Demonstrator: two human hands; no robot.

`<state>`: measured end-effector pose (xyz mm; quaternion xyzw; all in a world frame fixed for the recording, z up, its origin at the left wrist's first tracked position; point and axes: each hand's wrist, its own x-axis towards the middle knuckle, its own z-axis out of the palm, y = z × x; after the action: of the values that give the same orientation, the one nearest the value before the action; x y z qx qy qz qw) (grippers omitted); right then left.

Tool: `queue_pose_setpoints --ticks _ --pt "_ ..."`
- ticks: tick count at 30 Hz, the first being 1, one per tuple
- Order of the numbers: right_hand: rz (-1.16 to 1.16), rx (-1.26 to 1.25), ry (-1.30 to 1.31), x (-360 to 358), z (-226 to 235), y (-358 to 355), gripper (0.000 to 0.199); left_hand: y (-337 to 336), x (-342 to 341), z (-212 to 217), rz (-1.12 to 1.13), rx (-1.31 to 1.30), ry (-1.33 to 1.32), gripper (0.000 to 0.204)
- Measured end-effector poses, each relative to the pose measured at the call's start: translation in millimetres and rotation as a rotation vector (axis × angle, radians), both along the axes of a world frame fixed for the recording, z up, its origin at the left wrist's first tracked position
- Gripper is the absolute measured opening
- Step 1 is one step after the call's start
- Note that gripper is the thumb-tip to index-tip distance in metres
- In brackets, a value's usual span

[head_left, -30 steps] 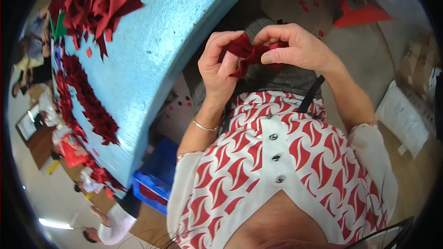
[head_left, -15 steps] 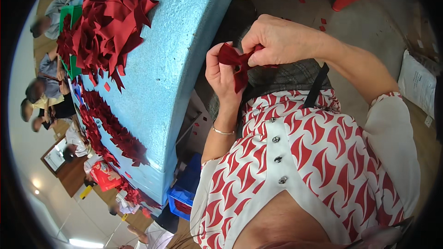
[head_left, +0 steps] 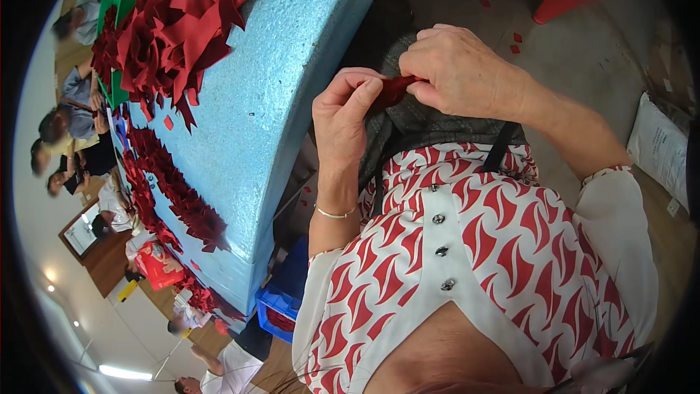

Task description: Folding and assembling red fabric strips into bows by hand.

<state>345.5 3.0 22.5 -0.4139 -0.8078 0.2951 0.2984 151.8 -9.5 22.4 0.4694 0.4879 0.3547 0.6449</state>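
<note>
Pinched between both hands, one small dark-red fabric piece [head_left: 397,89] sits above the lap, beside the blue foam block [head_left: 277,95]. Left hand [head_left: 343,120] upright, fingers curled on it, thin bracelet [head_left: 334,213] at wrist. Right hand [head_left: 463,73] arched over, fingertips clamping it. Two clusters of red fabric scraps [head_left: 182,22] lie on the grainy foam.

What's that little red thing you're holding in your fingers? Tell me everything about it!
The red fabric piece is small, dark red and looks soft, like felt or cloth. It is bunched or folded, so its full shape cannot be told. Only a short strip shows, because the left hand pinches one end and the right hand covers the other. It is held up above the lap, in front of dark grey cloth, beside the big blue foam block.
</note>
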Motion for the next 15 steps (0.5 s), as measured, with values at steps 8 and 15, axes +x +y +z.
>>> queue_pose_setpoints --ticks 8,15 --pt "0.053 -0.186 0.151 -13 1 3 0.011 -1 -9 -15 0.179 -0.016 -0.237 0.011" --pt "0.028 -0.376 0.219 -18 -6 4 0.011 3 -8 -2 0.231 -0.219 -0.296 0.012"
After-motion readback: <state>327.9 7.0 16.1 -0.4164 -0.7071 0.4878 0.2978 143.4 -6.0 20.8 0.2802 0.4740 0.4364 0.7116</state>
